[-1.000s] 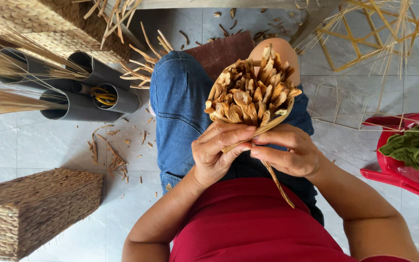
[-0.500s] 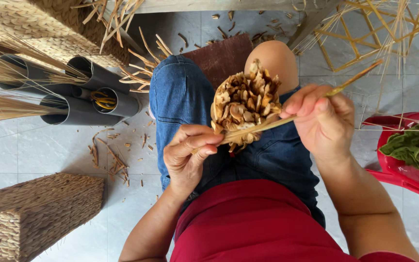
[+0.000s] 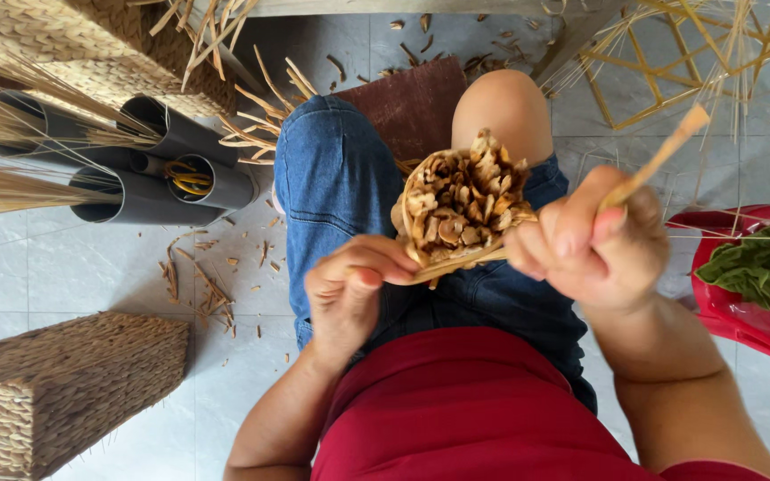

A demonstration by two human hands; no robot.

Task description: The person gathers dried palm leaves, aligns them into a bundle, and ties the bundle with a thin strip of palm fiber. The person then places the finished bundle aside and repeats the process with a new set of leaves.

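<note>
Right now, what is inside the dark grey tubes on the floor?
The dark grey tubes lie stacked. Long bundles of pale straw stick out of some, and one open mouth shows yellow loops. How deep these go is hidden by the tube walls.

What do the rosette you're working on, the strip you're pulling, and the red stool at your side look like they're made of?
The rosette looks like dried plant leaf or husk: matte tan, curled, papery layers. The strip, pinched in the right hand and running to the left hand, seems the same dried fibre, flat and pale. The red stool looks like moulded plastic, smooth and glossy; the green cloth on it looks soft fabric.
</note>
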